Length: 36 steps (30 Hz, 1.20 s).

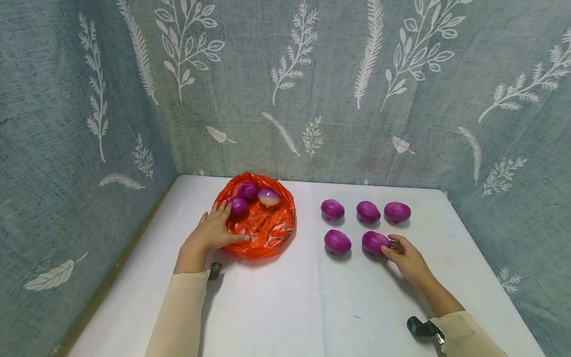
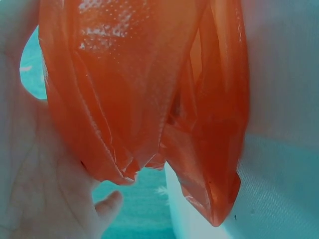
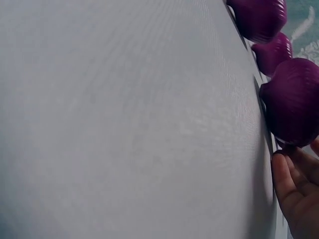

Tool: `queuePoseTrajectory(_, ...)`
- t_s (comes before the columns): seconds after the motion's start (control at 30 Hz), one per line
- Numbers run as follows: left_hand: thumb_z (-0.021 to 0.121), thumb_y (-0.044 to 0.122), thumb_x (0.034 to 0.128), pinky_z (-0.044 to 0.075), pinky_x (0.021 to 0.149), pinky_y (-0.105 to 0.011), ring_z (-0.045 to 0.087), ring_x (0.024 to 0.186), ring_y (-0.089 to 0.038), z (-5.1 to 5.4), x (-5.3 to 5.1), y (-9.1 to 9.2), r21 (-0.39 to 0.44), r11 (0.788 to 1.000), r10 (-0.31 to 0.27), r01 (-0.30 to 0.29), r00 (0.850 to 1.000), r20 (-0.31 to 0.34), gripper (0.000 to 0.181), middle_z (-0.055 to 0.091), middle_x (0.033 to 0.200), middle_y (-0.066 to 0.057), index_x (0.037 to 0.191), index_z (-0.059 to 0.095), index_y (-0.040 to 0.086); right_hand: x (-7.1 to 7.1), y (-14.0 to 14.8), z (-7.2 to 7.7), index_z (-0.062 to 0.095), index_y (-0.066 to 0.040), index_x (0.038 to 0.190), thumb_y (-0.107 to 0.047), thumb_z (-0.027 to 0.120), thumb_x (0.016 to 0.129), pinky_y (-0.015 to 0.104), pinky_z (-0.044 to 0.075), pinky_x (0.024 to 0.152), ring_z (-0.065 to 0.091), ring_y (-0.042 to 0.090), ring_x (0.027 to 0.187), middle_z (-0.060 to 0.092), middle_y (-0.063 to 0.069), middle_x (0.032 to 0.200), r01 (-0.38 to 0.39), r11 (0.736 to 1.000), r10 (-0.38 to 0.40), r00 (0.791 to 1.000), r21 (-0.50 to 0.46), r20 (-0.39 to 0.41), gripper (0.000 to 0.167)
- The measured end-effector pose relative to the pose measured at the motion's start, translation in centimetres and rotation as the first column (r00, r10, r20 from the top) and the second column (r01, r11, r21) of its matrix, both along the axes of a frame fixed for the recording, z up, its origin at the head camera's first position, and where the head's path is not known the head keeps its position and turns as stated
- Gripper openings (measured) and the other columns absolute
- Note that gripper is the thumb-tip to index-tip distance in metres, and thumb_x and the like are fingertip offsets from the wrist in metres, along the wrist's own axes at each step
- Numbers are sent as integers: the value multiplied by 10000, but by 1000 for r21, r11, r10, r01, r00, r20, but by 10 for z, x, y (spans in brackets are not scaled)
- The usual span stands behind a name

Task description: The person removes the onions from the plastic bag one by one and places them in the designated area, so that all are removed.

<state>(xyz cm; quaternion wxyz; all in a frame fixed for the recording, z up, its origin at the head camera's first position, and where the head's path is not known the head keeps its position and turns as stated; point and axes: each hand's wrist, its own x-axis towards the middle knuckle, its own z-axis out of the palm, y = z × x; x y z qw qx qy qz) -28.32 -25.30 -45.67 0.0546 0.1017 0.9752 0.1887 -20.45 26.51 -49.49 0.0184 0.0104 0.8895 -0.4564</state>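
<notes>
In the head view an orange plastic bag lies open with several onions inside, two purple and one purple-and-white. My left hand rests spread on the bag's left edge, fingertips by an onion; the left wrist view shows the palm beside the orange plastic. Thumb and fingers of my right hand touch the right end of a purple onion on the table. In the right wrist view the fingertips of that hand meet the onion.
Another purple onion lies left of the touched one. Behind them, three more stand in a row. The white table is bordered by patterned grey-green cloth at the back and sides.
</notes>
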Motion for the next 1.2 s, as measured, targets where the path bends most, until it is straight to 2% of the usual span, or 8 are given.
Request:
queuePoseTrajectory(0.17, 697, 727, 693, -12, 1133, -594, -22, 1460, -390, 1, 1, 0, 6, 1000, -9, 9, 1000, -1, 1232, 111, 1595, -215, 1542, 174, 4, 2, 0, 0, 356, 40, 1434, -425, 587, 968, 523, 432, 992, 492, 435, 1235, 488, 302, 1362, -9, 1000, 9, 1000, 7, 1, 699)
queuePoseTrajectory(0.5, 673, 765, 683, -2, 1126, -612, -20, 1458, -400, 1, 0, -2, -4, 1000, -22, 22, 1000, -14, 1245, 98, 1595, -219, 1548, 171, 23, 1, -1, 3, 401, 16, 1430, -531, 568, 941, 603, 355, 1026, 475, 431, 1251, 459, 268, 1407, -40, 997, 38, 999, 62, 30, 752)
queuePoseTrajectory(0.7, 656, 790, 670, 0, 1128, -608, -24, 1460, -391, 2, -1, -2, -3, 1000, -19, 19, 1000, -10, 1261, 99, 1599, -210, 1550, 169, 28, -3, 1, 4, 419, 3, 1426, -600, 551, 917, 606, 364, 1015, 476, 424, 1254, 463, 250, 1414, -25, 994, 20, 999, 102, 47, 800)
queuePoseTrajectory(0.97, 690, 733, 694, 2, 1126, -614, -16, 1456, -409, 4, -1, -1, 4, 1000, -15, 15, 1000, -24, 1224, 111, 1593, -223, 1542, 187, 8, -8, -4, 11, 347, 9, 1463, -562, 590, 914, 562, 412, 994, 482, 413, 1259, 444, 237, 1437, -16, 998, 15, 1000, 61, 24, 828)
queuePoseTrajectory(1.2, 676, 756, 685, -5, 1124, -615, -15, 1453, -416, 3, -2, 1, 0, 999, -35, 35, 999, -14, 1244, 111, 1589, -235, 1541, 179, 1, -7, -2, 19, 385, -7, 1451, -546, 570, 934, 573, 427, 968, 476, 409, 1257, 463, 224, 1424, -12, 994, 13, 1000, 110, -12, 769)
